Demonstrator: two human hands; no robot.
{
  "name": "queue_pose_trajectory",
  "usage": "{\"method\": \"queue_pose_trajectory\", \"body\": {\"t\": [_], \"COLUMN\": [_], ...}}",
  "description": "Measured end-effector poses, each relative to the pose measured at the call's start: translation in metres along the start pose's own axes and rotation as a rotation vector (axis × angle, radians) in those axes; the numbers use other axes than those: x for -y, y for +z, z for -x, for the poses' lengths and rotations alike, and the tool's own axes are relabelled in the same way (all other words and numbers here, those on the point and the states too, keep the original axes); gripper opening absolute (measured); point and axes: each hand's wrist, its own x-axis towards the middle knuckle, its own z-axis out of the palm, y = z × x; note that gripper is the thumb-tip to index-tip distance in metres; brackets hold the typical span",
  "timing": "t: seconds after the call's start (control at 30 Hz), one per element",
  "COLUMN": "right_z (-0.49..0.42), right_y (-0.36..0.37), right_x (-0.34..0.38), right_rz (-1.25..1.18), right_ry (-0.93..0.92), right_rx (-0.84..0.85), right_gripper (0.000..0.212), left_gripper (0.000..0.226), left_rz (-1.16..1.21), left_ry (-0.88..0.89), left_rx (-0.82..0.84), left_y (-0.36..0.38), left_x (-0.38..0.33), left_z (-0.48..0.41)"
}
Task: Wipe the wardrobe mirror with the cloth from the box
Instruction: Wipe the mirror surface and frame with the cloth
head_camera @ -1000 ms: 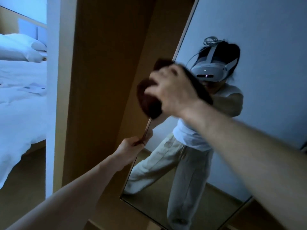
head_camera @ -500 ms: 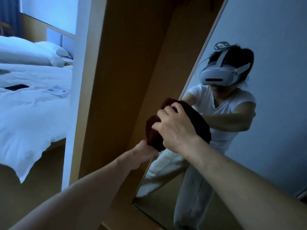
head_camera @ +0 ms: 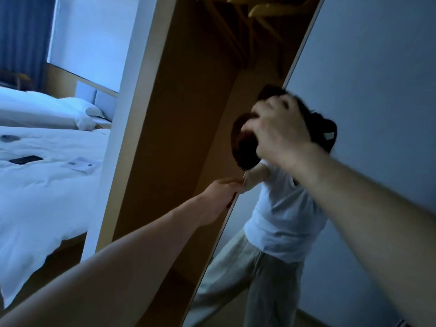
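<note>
Brown cloth (head_camera: 244, 147), one, against one mirror (head_camera: 365, 90)

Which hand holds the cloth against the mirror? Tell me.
The right hand, higher up, grips the dark brown cloth against the mirror. The left hand is lower, gripping the mirror's edge, without cloth.

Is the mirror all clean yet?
Not yet. Done: the cloth is out, gripped in the right hand. Now: it presses on the mirror near the edge the left hand holds. Left: likely more glass, but wiped parts don't show.
</note>
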Motion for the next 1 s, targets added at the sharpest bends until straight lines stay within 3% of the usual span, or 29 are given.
{"method": "queue_pose_trajectory", "body": {"t": [0.13,0.27,0.47,0.57,0.73,0.87,1.0], "right_z": [0.042,0.031,-0.017,-0.003,0.067,0.049,-0.02], "right_y": [0.023,0.019,-0.013,0.0,0.048,0.031,-0.017], "right_x": [0.042,0.016,-0.047,-0.032,0.024,-0.001,-0.056], "right_rz": [-0.141,-0.147,-0.069,-0.123,-0.21,-0.118,-0.01], "right_ry": [-0.089,-0.146,0.055,0.115,-0.083,-0.175,0.023], "right_rx": [0.044,0.014,-0.13,-0.186,-0.112,-0.076,-0.069], "right_gripper": [0.033,0.045,0.055,0.058,0.065,0.062,0.063], "left_gripper": [0.013,0.029,0.026,0.027,0.024,0.028,0.022], "left_rz": [-0.077,-0.105,-0.193,-0.206,-0.132,-0.142,-0.22], "left_ry": [-0.064,-0.049,0.024,0.017,-0.009,-0.027,-0.008], "left_rx": [-0.108,-0.092,-0.078,-0.081,-0.118,-0.077,-0.02], "left_y": [0.003,0.002,0.001,-0.001,0.001,0.0,0.002], "left_x": [0.01,0.006,0.001,0.003,0.004,0.002,-0.009], "left_z": [0.0,0.002,0.005,0.003,0.003,0.003,0.0]}}
